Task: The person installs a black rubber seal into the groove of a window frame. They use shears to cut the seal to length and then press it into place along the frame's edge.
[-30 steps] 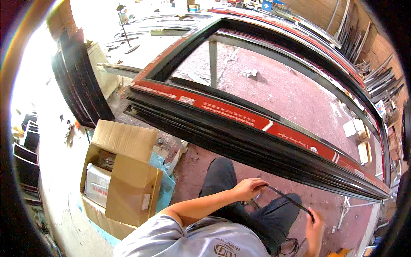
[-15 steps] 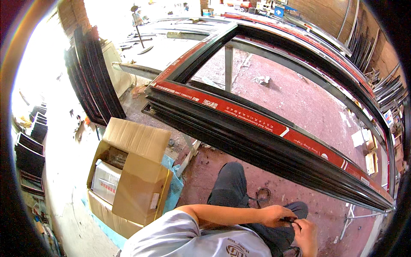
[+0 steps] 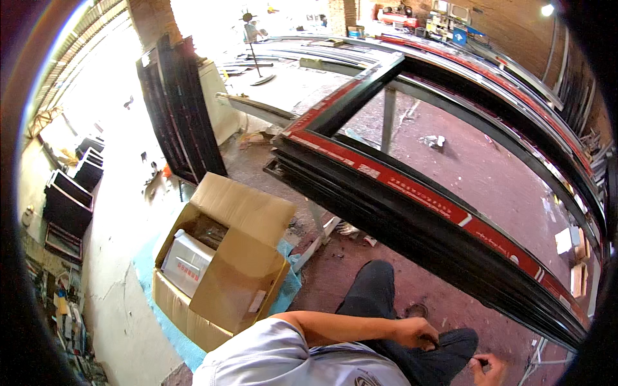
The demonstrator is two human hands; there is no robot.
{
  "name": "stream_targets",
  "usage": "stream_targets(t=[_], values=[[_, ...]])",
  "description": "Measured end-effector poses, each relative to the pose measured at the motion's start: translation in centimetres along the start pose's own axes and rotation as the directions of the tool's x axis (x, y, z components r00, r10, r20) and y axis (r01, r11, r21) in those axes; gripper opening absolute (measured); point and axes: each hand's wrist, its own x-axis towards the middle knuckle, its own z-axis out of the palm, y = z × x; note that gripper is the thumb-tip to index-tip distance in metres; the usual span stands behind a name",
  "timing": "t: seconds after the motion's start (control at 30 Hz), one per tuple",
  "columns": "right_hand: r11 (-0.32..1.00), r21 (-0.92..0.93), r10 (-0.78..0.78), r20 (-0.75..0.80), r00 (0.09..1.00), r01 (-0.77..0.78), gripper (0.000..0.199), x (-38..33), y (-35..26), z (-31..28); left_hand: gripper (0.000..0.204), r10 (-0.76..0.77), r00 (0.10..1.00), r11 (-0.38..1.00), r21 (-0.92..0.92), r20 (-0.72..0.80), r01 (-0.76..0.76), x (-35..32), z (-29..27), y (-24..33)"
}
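My left hand is closed over my dark-trousered thigh, pinching one end of a thin black strip. My right hand sits low at the picture's bottom edge, a little to the right, fingers curled on the strip's other end. The two hands are close together. Most of the strip is hidden between them against the dark trousers. Just beyond my knee lies a large black metal frame with red tape along its near rail.
An open cardboard box with a white carton inside stands on a blue sheet to my left. Black frames lean against the wall at the back left. The floor is reddish concrete with scraps. Dark crates are stacked far left.
My hands came down and together: a second ago the strip stretched long between raised hands, now both hands are low by my thigh with little of it showing. The view has swung left.
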Motion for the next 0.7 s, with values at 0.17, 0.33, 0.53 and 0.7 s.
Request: stream_targets(t=[0.17,0.33,0.53,0.7], values=[[0.908,0.419,-0.031,0.025,0.999,0.018,0.021,1.1,-1.0,4.7,0.019,-0.028,0.998,0.993,-0.113,0.049,0.033,0.8,1.5,5.5],[0.758,0.652,0.092,-0.092,0.991,-0.01,0.02,2.3,-0.8,6.6,0.019,-0.158,0.985,0.974,-0.173,-0.066,0.145,0.6,1.3,6.6],[0.677,0.691,-0.067,-0.287,0.956,0.255,0.018,5.9,0.7,8.2,0.018,-0.249,0.879,0.908,-0.414,-0.408,0.065,-1.3,-1.6,8.4],[0.622,0.707,0.035,-0.455,0.89,0.337,0.02,6.2,1.2,9.1,0.022,-0.367,0.846,0.852,-0.504,-0.387,0.139,-1.2,-0.7,7.5]])
